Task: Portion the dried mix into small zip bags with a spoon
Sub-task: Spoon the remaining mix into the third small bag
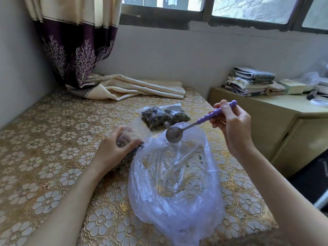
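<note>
While the right hand (230, 125) pinches the purple beaded handle of the spoon (191, 126), its metal bowl hangs below the grip over the large clear bag (177, 183), apparently empty. Fingers of the left hand (117, 146) curl round a small zip bag (136, 132), its dried mix mostly hidden. Two filled zip bags (164, 116) lie beyond.

Your left hand (118, 148) covers most of the small zip bag (132, 134) it grips, so you cannot tell how full it is. The big plastic bag (175, 176) is cloudy and crumpled; how much dried mix is inside it cannot be read, and its lower end runs off the bottom edge. The spoon (191, 126) bowl looks smeared, its contents unclear. Items at the far right of the side cabinet (266, 110) are blurred and cut off.
</note>
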Demonstrator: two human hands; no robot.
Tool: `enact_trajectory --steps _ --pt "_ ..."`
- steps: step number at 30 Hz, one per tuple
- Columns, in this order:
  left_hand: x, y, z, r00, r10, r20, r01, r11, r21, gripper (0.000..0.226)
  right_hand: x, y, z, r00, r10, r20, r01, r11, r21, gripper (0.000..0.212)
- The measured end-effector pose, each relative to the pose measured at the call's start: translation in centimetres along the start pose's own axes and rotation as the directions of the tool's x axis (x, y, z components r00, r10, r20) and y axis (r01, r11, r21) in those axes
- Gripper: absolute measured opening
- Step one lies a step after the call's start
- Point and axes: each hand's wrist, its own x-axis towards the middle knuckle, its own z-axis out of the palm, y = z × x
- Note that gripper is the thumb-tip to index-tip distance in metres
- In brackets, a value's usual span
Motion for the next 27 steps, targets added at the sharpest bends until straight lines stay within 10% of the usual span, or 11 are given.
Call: enact_trajectory --steps 9,27 --pt "0.1 -0.2 0.1 1.0 -0.001 -0.002 0.001 1.0 0.006 0.054 2.6 1.4 -3.0 0.998 -0.056 0.037 0.066 0.901 -0.429 0.018" --pt "0.0 -0.1 0.1 1.0 0.011 0.004 -0.011 0.999 0.033 0.052 6.7 2.2 -2.0 0.945 0.248 0.212 -0.118 0.866 -0.485 0.024"
